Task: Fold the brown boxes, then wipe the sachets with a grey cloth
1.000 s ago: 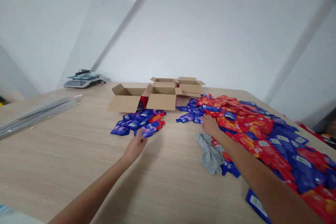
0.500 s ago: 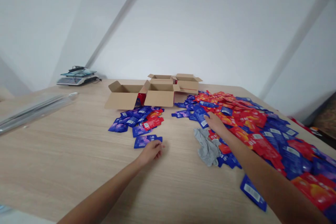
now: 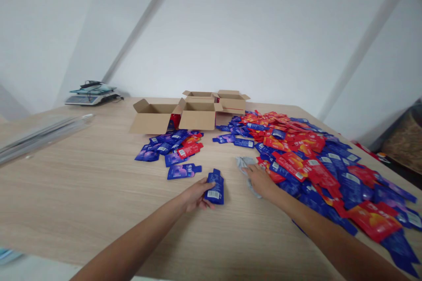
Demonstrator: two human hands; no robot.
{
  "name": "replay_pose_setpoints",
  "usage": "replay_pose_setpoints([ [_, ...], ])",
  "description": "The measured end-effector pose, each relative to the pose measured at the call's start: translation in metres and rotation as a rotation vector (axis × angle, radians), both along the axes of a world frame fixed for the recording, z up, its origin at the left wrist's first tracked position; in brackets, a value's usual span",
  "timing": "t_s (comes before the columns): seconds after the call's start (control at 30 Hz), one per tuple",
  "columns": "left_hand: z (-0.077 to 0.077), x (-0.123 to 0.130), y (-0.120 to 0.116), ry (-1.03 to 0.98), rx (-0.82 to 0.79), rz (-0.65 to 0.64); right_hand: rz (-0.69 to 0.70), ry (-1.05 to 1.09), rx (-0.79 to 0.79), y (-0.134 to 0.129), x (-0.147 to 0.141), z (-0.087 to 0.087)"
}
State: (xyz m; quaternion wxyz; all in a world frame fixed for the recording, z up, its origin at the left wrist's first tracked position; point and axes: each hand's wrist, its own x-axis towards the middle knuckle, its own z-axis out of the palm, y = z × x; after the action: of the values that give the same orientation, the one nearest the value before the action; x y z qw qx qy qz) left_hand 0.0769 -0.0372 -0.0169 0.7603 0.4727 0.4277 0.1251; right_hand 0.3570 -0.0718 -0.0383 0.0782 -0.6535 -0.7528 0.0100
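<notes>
The left hand (image 3: 195,194) now pinches a blue pouch (image 3: 216,192) between its fingers, freeing the right hand (image 3: 261,181), whose fingers touch the grey cloth (image 3: 243,162), grip indeterminate.

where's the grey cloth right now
In the head view, the grey cloth is right of centre, partly under the right hand, at the left edge of the red and blue pouch pile.

Cloth (image 3: 243,161) is plain grey, with a dark-blue pouch (image 3: 215,188) bearing white print and white barcode patch left of it, a mixed red-and-blue pouch pile (image 3: 319,173) with orange motifs right of it, brown cartons (image 3: 198,120) beyond it, pale wood-grain table (image 3: 99,184) under it.
</notes>
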Motion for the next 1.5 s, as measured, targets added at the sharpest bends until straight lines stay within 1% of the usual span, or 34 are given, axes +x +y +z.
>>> replay_pose_setpoints([
  [0.07, 0.001, 0.000, 0.001, -0.002, 0.008, -0.008, 0.057, 0.095, 0.056, 0.001, -0.008, -0.004],
  [0.17, -0.001, 0.003, -0.001, 0.017, 0.071, -0.063, 0.164, 0.268, 0.160, -0.013, -0.046, -0.001],
  [0.23, -0.006, 0.005, -0.002, 0.068, 0.121, -0.090, 0.292, 0.315, 0.158, -0.027, -0.078, 0.001],
  [0.27, -0.009, 0.005, -0.002, 0.097, 0.141, -0.092, 0.353, 0.304, 0.126, -0.033, -0.091, 0.000],
  [0.3, -0.011, 0.006, -0.002, 0.121, 0.154, -0.085, 0.381, 0.284, 0.091, -0.037, -0.102, -0.002],
  [0.33, -0.013, 0.006, -0.002, 0.134, 0.159, -0.079, 0.382, 0.258, 0.057, -0.038, -0.108, -0.005],
  [0.37, -0.013, 0.006, -0.002, 0.141, 0.161, -0.085, 0.351, 0.235, 0.031, -0.036, -0.110, -0.008],
  [0.4, -0.013, 0.006, -0.001, 0.151, 0.173, -0.108, 0.299, 0.217, 0.017, -0.030, -0.106, -0.011],
  [0.43, -0.011, 0.005, 0.000, 0.184, 0.223, -0.138, 0.242, 0.207, 0.014, -0.022, -0.098, -0.014],
  [0.5, -0.004, 0.001, 0.001, 0.286, 0.397, -0.177, 0.154, 0.217, 0.029, 0.001, -0.071, -0.016],
  [0.53, 0.001, -0.002, 0.001, 0.344, 0.517, -0.167, 0.117, 0.247, 0.043, 0.013, -0.055, -0.015],
  [0.6, 0.010, -0.011, -0.001, 0.490, 0.832, -0.115, 0.012, 0.337, 0.074, 0.034, -0.025, -0.012],
  [0.63, 0.013, -0.015, -0.004, 0.579, 0.998, -0.121, -0.053, 0.382, 0.091, 0.041, -0.015, -0.009],
  [0.67, 0.015, -0.019, -0.008, 0.669, 1.158, -0.174, -0.119, 0.417, 0.108, 0.045, -0.009, -0.005],
  [0.7, 0.016, -0.022, -0.012, 0.758, 1.310, -0.270, -0.169, 0.443, 0.133, 0.044, -0.009, -0.001],
  [0.73, 0.016, -0.023, -0.016, 0.827, 1.422, -0.393, -0.183, 0.457, 0.168, 0.040, -0.014, 0.002],
  [0.77, 0.015, -0.023, -0.021, 0.860, 1.483, -0.515, -0.153, 0.460, 0.208, 0.032, -0.025, 0.004],
  [0.8, 0.014, -0.022, -0.025, 0.871, 1.519, -0.613, -0.085, 0.454, 0.240, 0.020, -0.039, 0.006],
  [0.83, 0.012, -0.019, -0.028, 0.871, 1.543, -0.678, 0.010, 0.440, 0.279, 0.007, -0.056, 0.006],
  [0.9, 0.009, -0.012, -0.031, 0.867, 1.563, -0.742, 0.246, 0.327, 0.214, -0.019, -0.090, 0.003],
  [0.97, 0.007, -0.007, -0.029, 0.854, 1.557, -0.768, 0.327, 0.222, 0.134, -0.035, -0.110, -0.001],
  [1.0, 0.007, -0.006, -0.027, 0.850, 1.547, -0.770, 0.323, 0.183, 0.096, -0.038, -0.111, -0.003],
  [1.07, 0.007, -0.007, -0.022, 0.838, 1.519, -0.737, 0.240, 0.124, 0.042, -0.033, -0.097, -0.005],
  [1.1, 0.008, -0.010, -0.018, 0.831, 1.501, -0.689, 0.179, 0.096, 0.022, -0.026, -0.083, -0.005],
  [1.13, 0.010, -0.015, -0.013, 0.815, 1.482, -0.613, 0.119, 0.066, 0.005, -0.018, -0.067, -0.004],
  [1.17, 0.014, -0.021, -0.006, 0.784, 1.459, -0.511, 0.070, 0.037, -0.013, -0.008, -0.051, -0.001],
  [1.23, 0.023, -0.037, 0.012, 0.699, 1.375, -0.262, -0.017, 0.003, -0.052, 0.011, -0.021, 0.007],
  [1.3, 0.033, -0.057, 0.035, 0.617, 1.238, -0.035, -0.105, 0.021, -0.063, 0.030, 0.000, 0.018],
  [1.33, 0.038, -0.067, 0.047, 0.607, 1.159, 0.052, -0.145, 0.041, -0.039, 0.040, 0.007, 0.024],
  [1.37, 0.041, -0.076, 0.058, 0.647, 1.104, 0.122, -0.181, 0.056, 0.003, 0.051, 0.012, 0.028],
  [1.4, 0.043, -0.083, 0.067, 0.737, 1.098, 0.195, -0.207, 0.060, 0.052, 0.063, 0.016, 0.032],
  [1.43, 0.043, -0.089, 0.072, 0.838, 1.125, 0.245, -0.222, 0.048, 0.095, 0.075, 0.019, 0.034],
  [1.47, 0.040, -0.091, 0.075, 0.917, 1.182, 0.268, -0.234, 0.019, 0.119, 0.087, 0.022, 0.034],
  [1.5, 0.035, -0.092, 0.074, 0.956, 1.263, 0.250, -0.247, -0.021, 0.116, 0.099, 0.024, 0.033],
])
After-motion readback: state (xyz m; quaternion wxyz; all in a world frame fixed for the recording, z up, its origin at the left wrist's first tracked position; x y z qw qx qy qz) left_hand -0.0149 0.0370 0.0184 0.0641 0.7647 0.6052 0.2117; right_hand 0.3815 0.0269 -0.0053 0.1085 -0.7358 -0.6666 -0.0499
